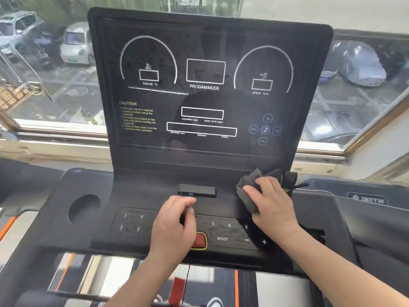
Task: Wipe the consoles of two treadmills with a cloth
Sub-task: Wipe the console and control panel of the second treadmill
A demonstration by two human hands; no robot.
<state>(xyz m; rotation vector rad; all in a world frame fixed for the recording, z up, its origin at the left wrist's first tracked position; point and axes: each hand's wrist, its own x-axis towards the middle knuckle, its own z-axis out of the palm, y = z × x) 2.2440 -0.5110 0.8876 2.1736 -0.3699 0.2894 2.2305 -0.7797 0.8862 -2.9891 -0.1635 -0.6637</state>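
A black treadmill console [205, 173] fills the view, with an upright display panel [205, 96] and a lower button deck. My right hand [272, 204] grips a dark grey cloth [247, 193] and holds it against the sloped surface at the right, just below the display. My left hand [172, 222] rests on the middle of the button deck with its fingers curled. It sits just above the red safety key [200, 240]. I see nothing clearly held in it.
A round cup holder [84, 209] sits at the console's left. A small black block [197, 191] protrudes below the display. A second treadmill's console [367, 200] adjoins on the right. Behind is a window with parked cars outside. The running belt [199, 284] lies below.
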